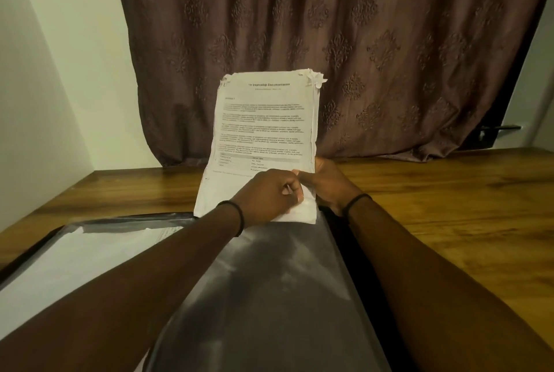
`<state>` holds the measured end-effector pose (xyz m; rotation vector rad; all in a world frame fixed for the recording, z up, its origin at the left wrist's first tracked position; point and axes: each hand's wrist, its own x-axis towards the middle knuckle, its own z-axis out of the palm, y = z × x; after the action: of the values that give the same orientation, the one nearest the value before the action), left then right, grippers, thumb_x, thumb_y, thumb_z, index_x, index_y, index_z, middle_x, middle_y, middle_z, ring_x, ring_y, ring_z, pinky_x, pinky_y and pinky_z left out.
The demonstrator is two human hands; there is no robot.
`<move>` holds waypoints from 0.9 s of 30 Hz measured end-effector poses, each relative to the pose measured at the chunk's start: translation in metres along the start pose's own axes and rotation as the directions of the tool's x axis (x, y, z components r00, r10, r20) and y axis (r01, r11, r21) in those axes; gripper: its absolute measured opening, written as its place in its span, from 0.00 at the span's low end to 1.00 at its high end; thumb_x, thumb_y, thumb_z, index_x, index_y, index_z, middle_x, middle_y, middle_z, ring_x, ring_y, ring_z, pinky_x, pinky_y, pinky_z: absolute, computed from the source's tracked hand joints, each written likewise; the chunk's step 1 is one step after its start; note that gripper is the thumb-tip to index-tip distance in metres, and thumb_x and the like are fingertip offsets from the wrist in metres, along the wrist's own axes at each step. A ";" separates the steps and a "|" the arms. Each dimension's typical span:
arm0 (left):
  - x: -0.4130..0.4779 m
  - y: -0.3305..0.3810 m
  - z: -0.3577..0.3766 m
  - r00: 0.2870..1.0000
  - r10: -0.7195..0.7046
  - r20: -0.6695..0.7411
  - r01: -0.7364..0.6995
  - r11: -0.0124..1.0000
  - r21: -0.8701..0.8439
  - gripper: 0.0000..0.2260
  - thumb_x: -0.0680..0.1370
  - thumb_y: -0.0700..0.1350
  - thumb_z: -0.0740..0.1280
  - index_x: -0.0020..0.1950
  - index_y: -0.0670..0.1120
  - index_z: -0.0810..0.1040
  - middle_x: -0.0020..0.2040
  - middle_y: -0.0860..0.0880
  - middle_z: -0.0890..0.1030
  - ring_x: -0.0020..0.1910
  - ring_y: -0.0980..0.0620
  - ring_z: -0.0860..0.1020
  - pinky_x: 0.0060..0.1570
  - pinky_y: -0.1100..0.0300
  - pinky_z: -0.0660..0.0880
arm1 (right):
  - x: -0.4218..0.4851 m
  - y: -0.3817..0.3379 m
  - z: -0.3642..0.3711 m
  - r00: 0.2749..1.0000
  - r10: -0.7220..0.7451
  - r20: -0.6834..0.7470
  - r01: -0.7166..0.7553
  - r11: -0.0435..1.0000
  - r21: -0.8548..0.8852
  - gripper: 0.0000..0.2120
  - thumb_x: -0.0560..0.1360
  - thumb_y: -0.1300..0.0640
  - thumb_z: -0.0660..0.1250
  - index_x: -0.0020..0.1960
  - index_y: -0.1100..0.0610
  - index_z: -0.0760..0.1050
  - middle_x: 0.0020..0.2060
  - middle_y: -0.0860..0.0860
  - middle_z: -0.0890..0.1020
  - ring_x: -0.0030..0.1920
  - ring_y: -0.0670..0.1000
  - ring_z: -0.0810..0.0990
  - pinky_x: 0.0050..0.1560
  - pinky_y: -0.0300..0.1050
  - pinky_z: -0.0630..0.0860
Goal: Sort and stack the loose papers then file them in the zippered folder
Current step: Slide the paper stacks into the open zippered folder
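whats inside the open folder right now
White sheets lie in the folder's left half. Its grey flap covers the rest, so anything under it is unseen. The left hand and right hand grip the paper stack at its far edge.

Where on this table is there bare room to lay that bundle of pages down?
The widest bare wood of the table lies right of the folder. A narrower strip runs left of the paper stack, between wall and folder. The near middle is filled by the open folder.
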<state>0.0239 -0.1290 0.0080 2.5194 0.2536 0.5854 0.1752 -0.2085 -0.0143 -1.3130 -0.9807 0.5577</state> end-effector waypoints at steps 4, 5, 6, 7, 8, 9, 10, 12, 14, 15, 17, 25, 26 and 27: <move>-0.004 -0.011 -0.018 0.997 -0.025 0.070 0.016 0.991 0.130 0.08 0.74 0.52 0.73 0.45 0.47 0.81 0.40 0.60 0.78 0.39 0.62 0.74 0.41 0.70 0.66 | 0.001 0.003 -0.007 0.997 0.076 0.028 -0.075 0.997 -0.034 0.18 0.78 0.66 0.67 0.67 0.63 0.74 0.62 0.56 0.81 0.61 0.57 0.80 0.63 0.58 0.76; -0.008 -0.015 -0.025 0.992 -0.037 0.119 0.019 0.988 0.151 0.09 0.73 0.52 0.73 0.45 0.47 0.81 0.37 0.59 0.77 0.36 0.62 0.73 0.39 0.70 0.65 | 0.002 0.005 -0.009 0.996 0.090 0.023 -0.090 0.995 -0.031 0.18 0.77 0.66 0.67 0.67 0.63 0.75 0.62 0.57 0.80 0.61 0.58 0.80 0.62 0.59 0.76; -0.013 -0.022 -0.033 0.983 -0.045 0.175 0.018 0.988 0.155 0.10 0.73 0.52 0.74 0.44 0.46 0.81 0.34 0.59 0.76 0.34 0.62 0.73 0.37 0.71 0.65 | 0.002 0.006 -0.010 0.995 0.095 0.021 -0.095 0.995 -0.027 0.18 0.77 0.66 0.68 0.67 0.63 0.75 0.62 0.57 0.80 0.61 0.58 0.80 0.63 0.59 0.76; -0.019 -0.029 -0.042 0.971 -0.059 0.231 0.028 0.990 0.136 0.12 0.73 0.52 0.74 0.42 0.43 0.81 0.32 0.57 0.76 0.31 0.62 0.72 0.36 0.71 0.66 | 0.002 0.006 -0.011 0.995 0.096 0.016 -0.096 0.995 -0.028 0.18 0.77 0.66 0.68 0.67 0.63 0.75 0.62 0.57 0.80 0.61 0.58 0.80 0.63 0.59 0.76; -0.025 -0.037 -0.051 0.958 -0.091 0.273 0.065 0.993 0.102 0.15 0.74 0.53 0.73 0.40 0.41 0.80 0.31 0.55 0.77 0.30 0.62 0.72 0.35 0.70 0.68 | 0.001 0.005 -0.011 0.996 0.093 0.015 -0.092 0.995 -0.033 0.18 0.77 0.66 0.68 0.67 0.63 0.75 0.63 0.58 0.80 0.61 0.58 0.80 0.63 0.58 0.76; -0.031 -0.046 -0.060 0.947 -0.130 0.295 0.110 0.991 0.081 0.18 0.74 0.54 0.72 0.38 0.40 0.78 0.30 0.50 0.78 0.30 0.59 0.72 0.34 0.69 0.69 | 0.000 0.004 -0.010 0.996 0.087 0.018 -0.086 0.995 -0.046 0.18 0.77 0.66 0.68 0.67 0.63 0.75 0.63 0.58 0.79 0.61 0.57 0.80 0.62 0.56 0.77; -0.036 -0.056 -0.067 0.940 -0.166 0.298 0.147 0.985 0.086 0.20 0.74 0.56 0.72 0.35 0.40 0.77 0.30 0.48 0.78 0.29 0.57 0.72 0.34 0.67 0.69 | -0.002 0.003 -0.009 0.996 0.083 0.025 -0.081 0.995 -0.064 0.18 0.77 0.66 0.68 0.66 0.63 0.75 0.63 0.58 0.80 0.58 0.56 0.81 0.60 0.53 0.78; -0.043 -0.073 -0.079 0.932 -0.223 0.286 0.188 0.971 0.146 0.22 0.74 0.60 0.70 0.32 0.42 0.75 0.29 0.47 0.77 0.28 0.55 0.72 0.34 0.66 0.70 | -0.005 -0.001 -0.006 0.996 0.091 0.025 -0.086 0.987 -0.135 0.16 0.78 0.64 0.68 0.65 0.63 0.76 0.57 0.57 0.82 0.44 0.48 0.84 0.43 0.42 0.82; -0.047 -0.084 -0.084 0.931 -0.252 0.265 0.211 0.962 0.174 0.24 0.74 0.62 0.68 0.31 0.41 0.75 0.28 0.48 0.76 0.29 0.54 0.72 0.36 0.63 0.71 | -0.009 -0.004 -0.006 0.995 0.100 0.023 -0.092 0.967 -0.237 0.14 0.78 0.61 0.69 0.63 0.63 0.77 0.45 0.55 0.84 0.29 0.46 0.77 0.25 0.37 0.73; -0.048 -0.085 -0.085 0.932 -0.262 0.251 0.221 0.959 0.179 0.24 0.74 0.61 0.69 0.32 0.40 0.75 0.28 0.48 0.76 0.28 0.55 0.72 0.35 0.62 0.71 | -0.010 -0.005 -0.006 0.994 0.103 0.025 -0.092 0.958 -0.273 0.14 0.78 0.60 0.69 0.62 0.62 0.78 0.41 0.53 0.83 0.27 0.46 0.76 0.23 0.37 0.70; -0.048 -0.085 -0.085 0.938 -0.266 0.224 0.227 0.956 0.187 0.23 0.75 0.58 0.70 0.32 0.40 0.74 0.26 0.50 0.74 0.26 0.56 0.71 0.33 0.64 0.70 | -0.012 -0.006 -0.007 0.993 0.112 0.032 -0.099 0.953 -0.286 0.12 0.78 0.61 0.68 0.61 0.62 0.78 0.39 0.49 0.82 0.27 0.43 0.77 0.23 0.35 0.70; -0.025 -0.055 -0.052 0.972 -0.068 0.223 0.028 0.984 0.175 0.13 0.75 0.52 0.73 0.32 0.49 0.77 0.30 0.57 0.76 0.31 0.61 0.73 0.38 0.67 0.69 | -0.010 -0.008 -0.003 0.977 0.200 0.079 -0.177 0.955 -0.237 0.16 0.76 0.61 0.71 0.63 0.59 0.79 0.58 0.58 0.83 0.55 0.63 0.82 0.49 0.50 0.79; -0.021 -0.049 -0.044 0.974 -0.040 0.222 0.012 0.992 0.127 0.11 0.74 0.50 0.73 0.34 0.49 0.79 0.31 0.58 0.77 0.32 0.63 0.74 0.38 0.70 0.68 | -0.010 -0.008 -0.003 0.974 0.209 0.088 -0.182 0.951 -0.249 0.16 0.75 0.62 0.71 0.63 0.59 0.79 0.58 0.56 0.83 0.53 0.57 0.83 0.49 0.47 0.79; -0.017 -0.042 -0.036 0.977 -0.018 0.215 0.000 0.996 0.085 0.09 0.74 0.49 0.73 0.36 0.48 0.81 0.32 0.58 0.78 0.33 0.64 0.75 0.39 0.72 0.68 | -0.010 -0.009 -0.002 0.972 0.216 0.093 -0.185 0.946 -0.265 0.16 0.75 0.63 0.71 0.62 0.59 0.80 0.57 0.54 0.83 0.53 0.53 0.83 0.50 0.45 0.80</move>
<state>-0.0099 -0.0824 0.0065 2.6358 0.2131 0.2995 0.1700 -0.2199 -0.0084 -1.6373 -1.0499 0.6911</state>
